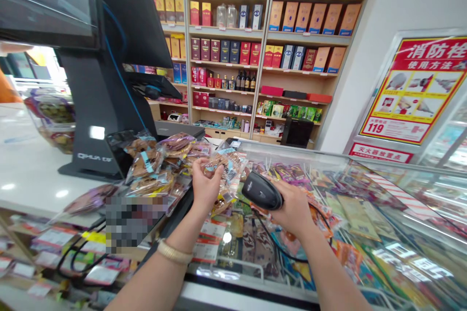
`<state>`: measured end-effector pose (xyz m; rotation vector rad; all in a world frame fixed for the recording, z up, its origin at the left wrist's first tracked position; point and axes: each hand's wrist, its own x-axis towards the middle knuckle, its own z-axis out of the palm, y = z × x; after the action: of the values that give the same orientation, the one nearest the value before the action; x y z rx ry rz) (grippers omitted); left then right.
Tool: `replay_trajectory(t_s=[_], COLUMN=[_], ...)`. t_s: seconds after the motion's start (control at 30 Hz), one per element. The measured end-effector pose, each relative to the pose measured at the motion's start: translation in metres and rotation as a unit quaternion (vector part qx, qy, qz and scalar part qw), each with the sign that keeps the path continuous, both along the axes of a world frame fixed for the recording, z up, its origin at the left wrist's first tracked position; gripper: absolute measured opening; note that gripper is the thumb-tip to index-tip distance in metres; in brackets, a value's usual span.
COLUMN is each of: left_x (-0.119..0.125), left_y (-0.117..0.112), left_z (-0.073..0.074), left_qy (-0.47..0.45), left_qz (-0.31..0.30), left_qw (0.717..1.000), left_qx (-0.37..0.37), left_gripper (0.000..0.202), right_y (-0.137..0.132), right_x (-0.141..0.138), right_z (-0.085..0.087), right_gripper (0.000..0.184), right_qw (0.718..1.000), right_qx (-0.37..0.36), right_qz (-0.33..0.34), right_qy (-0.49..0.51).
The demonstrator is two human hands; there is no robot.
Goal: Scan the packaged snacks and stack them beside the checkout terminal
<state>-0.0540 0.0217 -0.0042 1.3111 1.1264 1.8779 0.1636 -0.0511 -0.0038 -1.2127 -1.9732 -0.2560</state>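
Observation:
My left hand (207, 187), with a bangle at the wrist, grips a clear plastic snack packet (228, 161) with brown contents and a pale blue label. In my right hand (295, 206) is a black barcode scanner (261, 190), its head pointing left toward that packet. The fingers of the right hand are mostly hidden behind the scanner. A heap of similar packets (146, 165) lies left of my left hand, at the foot of the black checkout terminal. Below the scanner runs its dark cable (270, 243), over the glass display case.
A checkout terminal (98, 107) stands on the white counter (25, 155) at the left, beside a clear tub (54, 116). The glass case (350, 204) on the right holds many bagged snacks. Boxed bottles fill the back shelves (226, 34). A red fire-hydrant notice (416, 87) hangs on the wall.

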Motion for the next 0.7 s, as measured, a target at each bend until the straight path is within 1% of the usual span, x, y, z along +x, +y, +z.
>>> replay_trajectory(t_s=[0.1,0.17,0.27,0.33,0.4,0.43,0.47,0.5,0.57,0.63,0.7], left_x=[0.0,0.0,-0.003,-0.009,-0.017,-0.021,-0.025,-0.029,-0.034,-0.035,-0.035], left_y=[0.0,0.0,0.003,0.008,0.015,0.018,0.021,0.023,0.023,0.02,0.014], left_z=[0.0,0.0,0.0,-0.002,-0.004,-0.004,-0.004,-0.003,0.001,0.008,0.014], left_qy=[0.007,0.0,-0.013,-0.001,0.041,0.071,0.109,0.153,0.24,0.318,0.389], left_qz=[0.012,0.008,-0.003,0.021,0.066,0.086,0.097,0.101,0.087,0.072,0.077], left_qw=[1.0,1.0,1.0,1.0,0.997,0.993,0.988,0.98,0.959,0.93,0.898], left_qx=[0.012,0.012,0.001,-0.004,-0.019,-0.032,-0.051,-0.075,-0.127,-0.17,-0.188], left_gripper=[0.042,0.043,0.045,0.046,0.048,0.048,0.047,0.046,0.043,0.041,0.041], right_y=[0.001,0.001,0.0,-0.003,-0.006,-0.008,-0.01,-0.012,-0.014,-0.015,-0.016], right_x=[0.001,0.001,0.001,0.005,0.016,0.024,0.034,0.046,0.074,0.105,0.132], right_z=[-0.001,-0.001,0.003,0.01,0.021,0.027,0.034,0.04,0.049,0.051,0.047], right_gripper=[0.039,0.038,0.029,0.017,0.009,0.011,0.014,0.018,0.021,0.024,0.024], right_qw=[1.0,1.0,0.999,0.996,0.986,0.978,0.961,0.944,0.922,0.91,0.907], right_qx=[0.006,0.009,0.03,0.06,0.097,0.114,0.141,0.165,0.178,0.171,0.148], right_qz=[0.008,0.008,-0.015,-0.042,-0.068,-0.077,-0.1,-0.116,-0.117,-0.093,-0.079], right_qy=[-0.006,-0.004,0.018,0.052,0.115,0.159,0.216,0.262,0.324,0.366,0.387])
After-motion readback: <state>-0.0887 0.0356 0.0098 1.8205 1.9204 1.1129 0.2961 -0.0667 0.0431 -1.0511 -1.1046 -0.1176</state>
